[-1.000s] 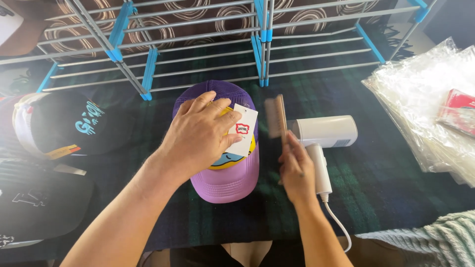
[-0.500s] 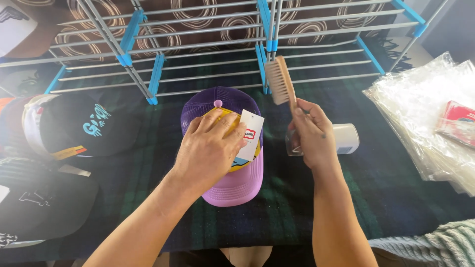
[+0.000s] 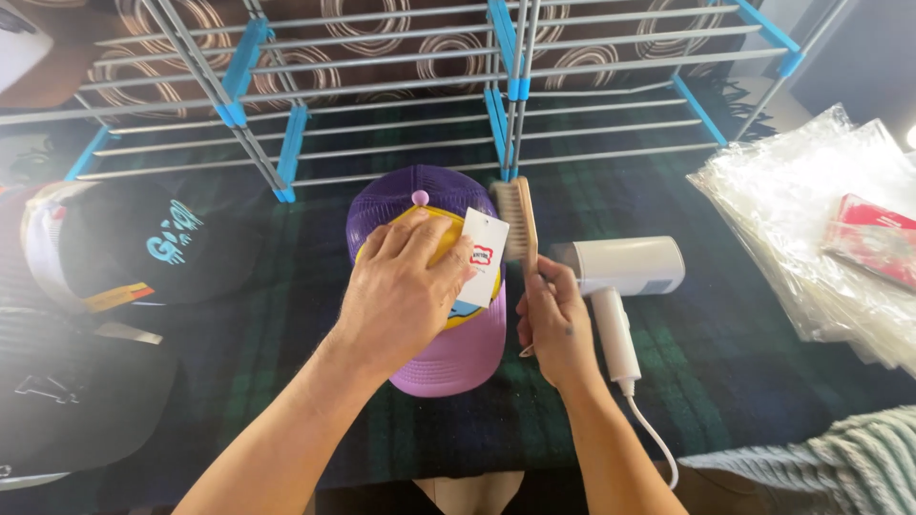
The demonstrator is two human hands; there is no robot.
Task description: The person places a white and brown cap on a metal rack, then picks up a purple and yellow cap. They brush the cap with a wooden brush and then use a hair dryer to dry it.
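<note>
A dark green plaid cloth (image 3: 725, 381) is covering the work surface, and a wire rack (image 3: 401, 105) with blue plastic joints is standing along its far edge, directly behind the work.

At the centre of the cloth a purple cap (image 3: 434, 353) with a yellow front panel is lying with its brim pointing toward the person. The left hand (image 3: 405, 291) is lying flat across the cap's front, fingers spread and pressing down rather than gripping; it is covering most of the yellow panel. A white paper tag (image 3: 483, 256) is sticking out from under the fingertips on the right side of the cap.

The right hand (image 3: 553, 319) is curled tightly around the handle of a wooden brush (image 3: 516, 221), holding it upright just beside the cap's right edge, bristles facing the cap. Whether the bristles are touching the fabric cannot be told.

Just right of that hand, a white handheld steamer (image 3: 625, 277) is lying on the cloth, its cord trailing toward the person. Clear plastic bags (image 3: 811, 219) are piled at the far right, with a red package (image 3: 873, 238) among them. On the left, a black cap (image 3: 143, 243) with light blue lettering is lying well apart from the purple one, with another dark cap (image 3: 76, 401) nearer the person.
</note>
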